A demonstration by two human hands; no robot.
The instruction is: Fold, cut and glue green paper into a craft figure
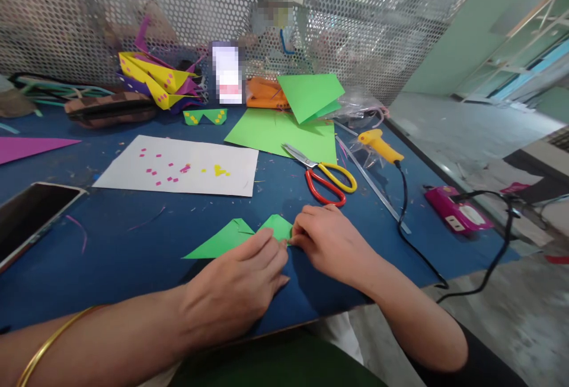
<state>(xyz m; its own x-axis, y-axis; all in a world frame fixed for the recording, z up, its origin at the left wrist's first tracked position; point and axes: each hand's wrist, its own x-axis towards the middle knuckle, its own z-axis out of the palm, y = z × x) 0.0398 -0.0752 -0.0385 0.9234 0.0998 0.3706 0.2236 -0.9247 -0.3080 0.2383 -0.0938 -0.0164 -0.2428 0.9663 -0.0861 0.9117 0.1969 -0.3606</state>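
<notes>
Pinching green paper (222,242) on the near side of the desk (142,256) with left hand (249,271) and right hand (326,239), just short of the scissors (315,165). Already folded at the left peak; seemingly unfinished at the right end.

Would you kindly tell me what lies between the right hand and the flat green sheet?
The scissors, partly overlapping the sheet; the head view shows this.
</notes>
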